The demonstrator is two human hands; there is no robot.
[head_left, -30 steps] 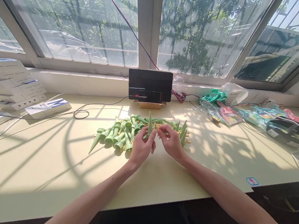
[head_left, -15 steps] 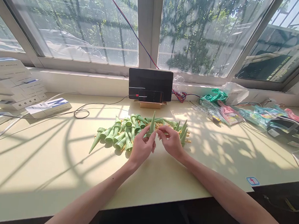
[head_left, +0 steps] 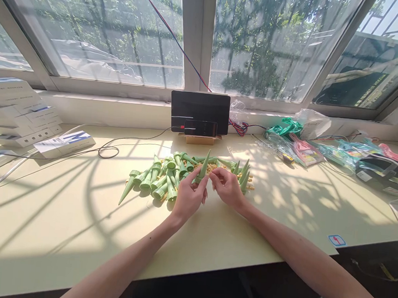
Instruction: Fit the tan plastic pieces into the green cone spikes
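Between the thumb and fingers of my left hand (head_left: 190, 196) is a green plastic plant spike (head_left: 203, 165), its point up and leaning right. My right hand (head_left: 228, 188) is closed in a pinch just right of the spike's lower part; anything between its fingertips is too small to make out. Around and behind my hands lies a pile of similar green spikes (head_left: 160, 176) with capped wide ends, pale wooden-looking sticks among them. A few more spikes (head_left: 244, 173) show beyond my right hand, and one lone spike (head_left: 127, 190) lies at the pile's left end.
A dark tablet (head_left: 200, 103) and a phone (head_left: 200, 128) stand on a small cardboard support behind the pile. White boxes (head_left: 65, 143) and a loose black cable (head_left: 108, 151) are on the left. Plastic bags (head_left: 305, 150) and a black item (head_left: 385, 175) lie along the right.
The spike in my left hand has tipped from nearly upright to leaning right. My right hand has stayed nearly in place beside it.
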